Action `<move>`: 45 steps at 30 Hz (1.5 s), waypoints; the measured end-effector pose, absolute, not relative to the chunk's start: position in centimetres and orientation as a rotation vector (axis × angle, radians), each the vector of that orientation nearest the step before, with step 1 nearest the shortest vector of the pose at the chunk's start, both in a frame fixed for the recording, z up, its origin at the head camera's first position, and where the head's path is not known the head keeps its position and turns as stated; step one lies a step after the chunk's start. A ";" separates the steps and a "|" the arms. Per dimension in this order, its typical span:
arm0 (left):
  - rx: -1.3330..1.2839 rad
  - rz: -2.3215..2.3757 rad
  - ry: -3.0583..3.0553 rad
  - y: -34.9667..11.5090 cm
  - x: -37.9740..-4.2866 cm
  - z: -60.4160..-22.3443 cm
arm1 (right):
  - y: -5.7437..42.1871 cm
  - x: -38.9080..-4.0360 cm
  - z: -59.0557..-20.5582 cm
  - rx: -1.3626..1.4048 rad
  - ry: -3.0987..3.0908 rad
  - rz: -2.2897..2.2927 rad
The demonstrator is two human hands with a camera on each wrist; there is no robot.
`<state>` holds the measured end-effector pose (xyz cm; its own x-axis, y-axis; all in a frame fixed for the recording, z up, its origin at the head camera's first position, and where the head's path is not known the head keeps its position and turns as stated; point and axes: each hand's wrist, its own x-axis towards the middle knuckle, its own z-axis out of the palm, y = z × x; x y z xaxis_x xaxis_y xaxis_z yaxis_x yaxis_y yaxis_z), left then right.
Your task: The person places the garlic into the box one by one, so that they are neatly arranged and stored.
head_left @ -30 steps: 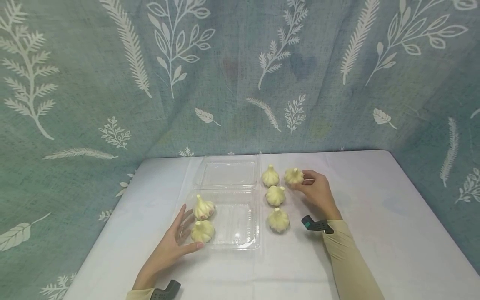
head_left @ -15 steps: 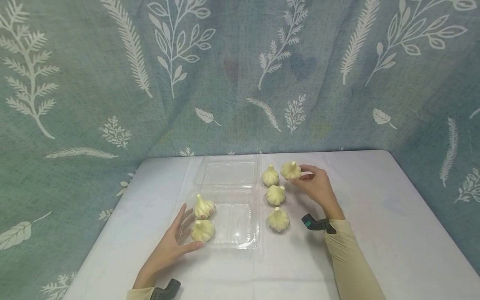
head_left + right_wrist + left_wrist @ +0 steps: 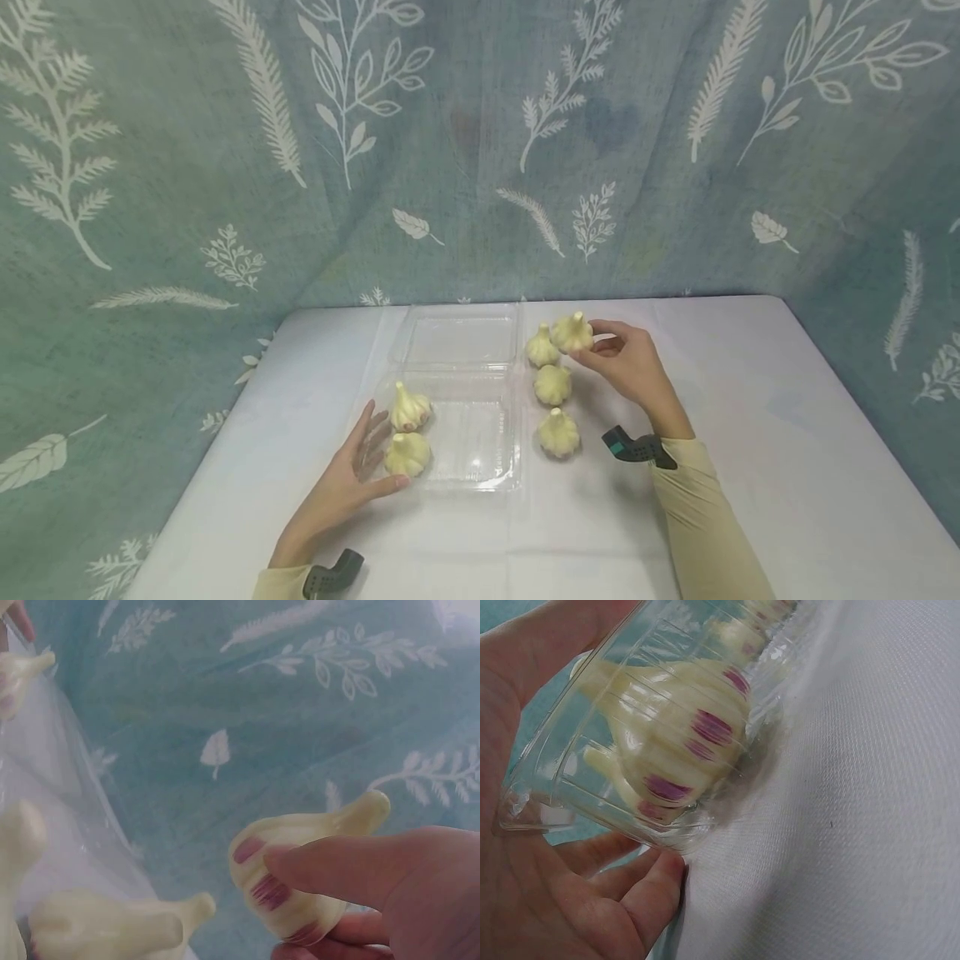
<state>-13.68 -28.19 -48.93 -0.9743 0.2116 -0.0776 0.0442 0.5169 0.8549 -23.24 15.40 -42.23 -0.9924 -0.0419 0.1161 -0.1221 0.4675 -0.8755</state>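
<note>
My right hand (image 3: 630,367) pinches a garlic bulb (image 3: 572,332) between thumb and fingers, raised at the back of the table; purple streaks show on it in the right wrist view. Beside it on the cloth stand three more bulbs in a rough column: a far one (image 3: 542,346), a middle one (image 3: 553,384) and a near one (image 3: 558,432). To their left lies an opened clear plastic clamshell box (image 3: 472,442). Two bulbs, one behind (image 3: 410,406) and one in front (image 3: 407,454), sit along its left side. My left hand (image 3: 341,487) rests at the box's near left corner, fingers spread.
The clamshell's lid (image 3: 461,340) lies flat behind its base. A white cloth (image 3: 750,467) covers the table, whose back edge meets a green leaf-patterned curtain (image 3: 480,167). Dark camera mounts sit on the left wrist (image 3: 334,575) and right wrist (image 3: 637,448).
My right hand has lifted its garlic bulb off the cloth and carried it a little left and up, until it overlaps the far bulb in the head view. The left hand has stayed put.
</note>
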 end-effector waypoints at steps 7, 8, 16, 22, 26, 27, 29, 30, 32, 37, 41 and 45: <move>0.236 1.459 2.576 -28.6 -13.7 -49.1 | 14.5 -22.7 -41.3 0.187 -2.595 1.625; 0.236 1.467 2.573 -28.7 -13.6 -49.2 | 14.4 -22.6 -41.2 0.192 -2.593 1.631; 0.234 1.494 2.564 -28.7 -13.4 -49.3 | 13.4 -21.9 -40.6 0.236 -2.595 1.636; 0.227 1.497 2.556 -28.7 -13.1 -49.3 | 12.7 -21.4 -40.3 0.273 -2.582 1.668; 0.221 1.498 2.545 -28.6 -13.2 -49.2 | 12.3 -21.1 -40.2 0.295 -2.571 1.685; 0.223 1.496 2.545 -28.6 -13.2 -49.2 | 12.2 -21.1 -40.3 0.302 -2.568 1.688; 0.225 1.496 2.545 -28.6 -13.4 -49.2 | 12.0 -21.1 -40.3 0.317 -2.566 1.693; 0.225 1.497 2.547 -28.6 -13.4 -49.2 | 11.9 -21.1 -40.4 0.323 -2.567 1.693; 0.229 1.501 2.547 -28.6 -13.6 -49.2 | 11.7 -21.2 -40.4 0.332 -2.565 1.707; 0.232 1.510 2.537 -28.6 -13.8 -49.2 | 10.8 -21.1 -40.2 0.350 -2.564 1.753; 0.243 1.531 2.521 -28.6 -13.8 -49.3 | 10.0 -21.1 -40.0 0.376 -2.576 1.727; 0.255 1.537 2.519 -28.7 -13.8 -49.4 | 9.2 -21.3 -40.0 0.390 -2.592 1.733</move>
